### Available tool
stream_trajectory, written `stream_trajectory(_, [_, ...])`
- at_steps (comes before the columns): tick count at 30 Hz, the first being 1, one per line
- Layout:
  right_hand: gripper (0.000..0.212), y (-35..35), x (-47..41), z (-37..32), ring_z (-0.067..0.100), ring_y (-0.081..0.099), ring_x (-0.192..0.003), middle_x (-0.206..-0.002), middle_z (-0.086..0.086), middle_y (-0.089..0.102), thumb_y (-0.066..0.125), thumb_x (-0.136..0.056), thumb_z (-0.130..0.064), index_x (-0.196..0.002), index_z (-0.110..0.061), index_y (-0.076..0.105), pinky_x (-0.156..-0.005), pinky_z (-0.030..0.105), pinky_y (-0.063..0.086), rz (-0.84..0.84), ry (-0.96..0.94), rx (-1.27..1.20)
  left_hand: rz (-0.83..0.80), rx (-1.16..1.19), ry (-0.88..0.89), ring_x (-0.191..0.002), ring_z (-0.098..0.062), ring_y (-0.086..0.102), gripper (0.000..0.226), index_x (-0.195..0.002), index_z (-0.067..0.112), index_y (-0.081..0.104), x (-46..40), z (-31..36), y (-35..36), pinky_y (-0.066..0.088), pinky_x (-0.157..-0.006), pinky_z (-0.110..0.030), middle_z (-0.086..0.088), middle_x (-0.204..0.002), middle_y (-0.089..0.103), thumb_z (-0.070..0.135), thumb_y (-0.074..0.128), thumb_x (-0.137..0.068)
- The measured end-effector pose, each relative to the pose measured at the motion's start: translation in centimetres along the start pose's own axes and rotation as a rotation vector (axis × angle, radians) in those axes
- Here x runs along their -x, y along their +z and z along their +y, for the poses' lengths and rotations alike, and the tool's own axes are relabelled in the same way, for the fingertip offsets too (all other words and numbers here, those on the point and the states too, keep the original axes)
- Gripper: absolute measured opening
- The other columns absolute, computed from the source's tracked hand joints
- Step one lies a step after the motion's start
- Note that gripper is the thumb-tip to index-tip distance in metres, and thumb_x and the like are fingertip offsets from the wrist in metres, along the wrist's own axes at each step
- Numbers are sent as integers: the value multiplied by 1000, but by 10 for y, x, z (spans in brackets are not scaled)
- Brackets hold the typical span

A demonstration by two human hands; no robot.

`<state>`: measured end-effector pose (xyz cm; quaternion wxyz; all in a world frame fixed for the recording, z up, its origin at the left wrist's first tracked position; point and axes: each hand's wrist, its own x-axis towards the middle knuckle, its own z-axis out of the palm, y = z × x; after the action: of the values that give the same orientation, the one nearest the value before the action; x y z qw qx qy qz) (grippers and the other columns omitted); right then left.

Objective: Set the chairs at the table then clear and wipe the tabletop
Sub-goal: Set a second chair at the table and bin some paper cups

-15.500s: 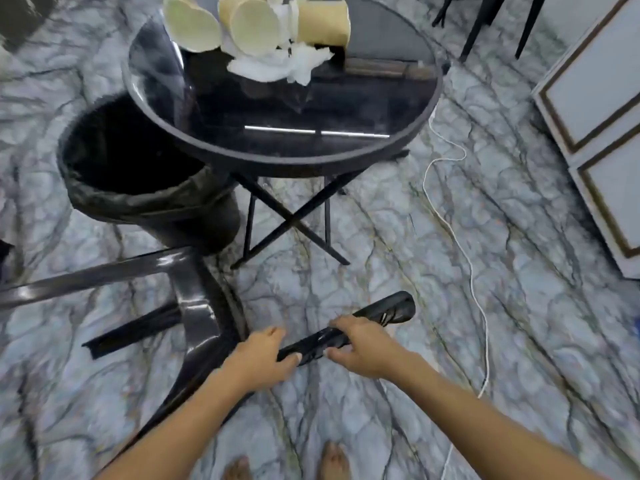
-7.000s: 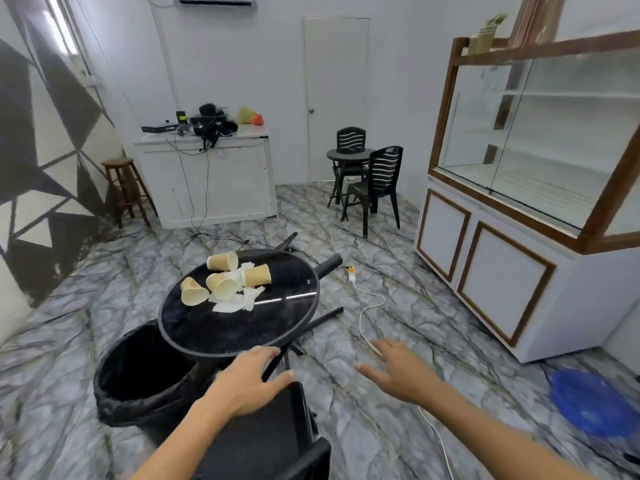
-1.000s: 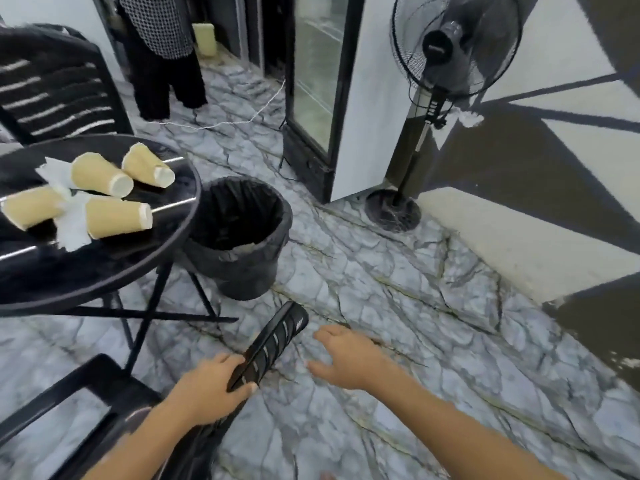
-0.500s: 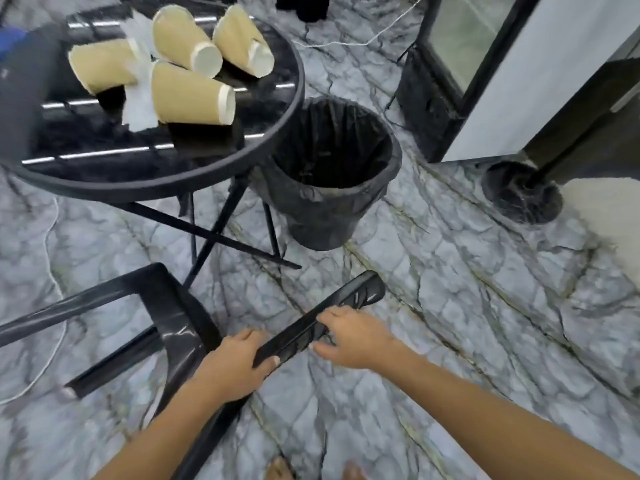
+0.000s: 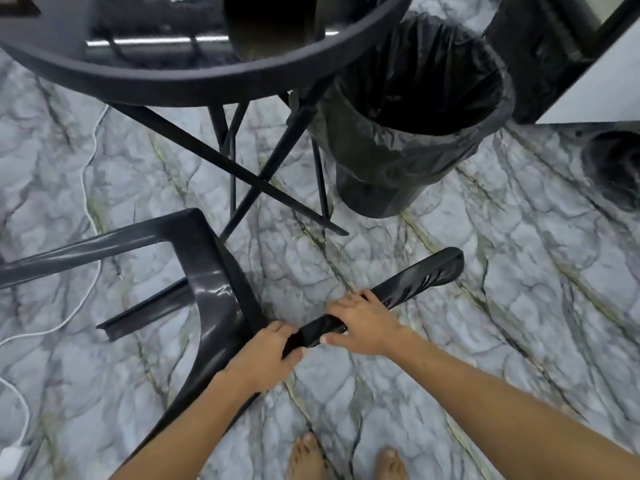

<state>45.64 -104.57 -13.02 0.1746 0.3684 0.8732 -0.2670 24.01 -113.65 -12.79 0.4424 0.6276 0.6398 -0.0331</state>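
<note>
A white cable [image 5: 90,188] trails over the grey marble-patterned floor [image 5: 519,306] at the far left, ending near a white plug [image 5: 10,457] at the lower edge. Just right of it lies the black plastic chair [image 5: 211,289] — glossy, moulded, tipped onto its side on the floor in front of the table, its legs reaching away to the left and its slatted backrest pointing right toward the bin. Above it, the round black table [image 5: 180,83] fills the top of the view, its dark rim curving across and its thin crossed legs standing on the floor between chair and bin; the bottom of a paper cup [image 5: 273,26] shows on the glass top. The left hand [image 5: 268,355] grips the top edge of the backrest where it meets the chair's side, fingers curled over it and thumb underneath. Just beside it, the right hand [image 5: 363,322] holds the same edge further along — fingers wrapped over the top, thumb stretched along the near face. Two bare feet [image 5: 346,462] stand below the hands. To the right, a black bin [image 5: 408,140] lined with a black bag stands close beside the table, with the dark round base of a fan [image 5: 613,168] at the far right edge.
</note>
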Motion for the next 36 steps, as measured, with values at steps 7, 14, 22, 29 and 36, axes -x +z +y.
stream_trajectory(7, [99, 7, -11, 2, 26, 49, -117, -124, 1, 61, 10, -68, -84, -129, -21, 57, -104, 48, 23, -6, -31, 48, 106, 79, 39, -118, -11, 56, 48, -134, 20, 54, -10, -13, 9, 42, -95, -19, 6, -128, 58, 47, 59, -94])
stream_trajectory(14, [112, 0, -5, 42, 24, 53, -112, -120, -1, 63, 5, -63, -98, -124, -22, 60, -99, 42, 30, 22, -20, 83, 133, 59, -17, -117, -14, 56, 70, -139, 23, 51, -9, -5, 19, 47, -99, -27, 6, -125, 57, 69, 45, -87])
stream_trajectory(22, [110, -34, 12, 125, 19, 56, -104, -106, -7, 65, -2, -56, -101, -112, -30, 62, -95, 39, 32, 94, 50, 142, 111, 151, 17, -67, -12, 61, 42, -110, 19, 64, -62, 61, 22, 52, -61, -30, -1, -81, 66, 56, 52, -94])
stream_trajectory(29, [94, -47, 23, 166, 16, 56, -100, -101, -10, 64, 13, -61, -99, -103, -31, 62, -84, 36, 28, 93, 51, 110, 154, 154, -59, -65, -16, 64, 35, -109, 24, 63, -62, 66, 34, 56, -60, -38, -1, -78, 66, 54, 55, -93])
stream_trajectory(36, [112, -42, 39, 146, 19, 55, -102, -102, -3, 64, -5, -56, -99, -102, -22, 62, -82, 38, 29, 110, -3, 112, 29, 188, 28, -58, -8, 55, 32, -115, 25, 62, -66, 95, 20, 42, -55, -21, 3, -75, 63, 51, 53, -97])
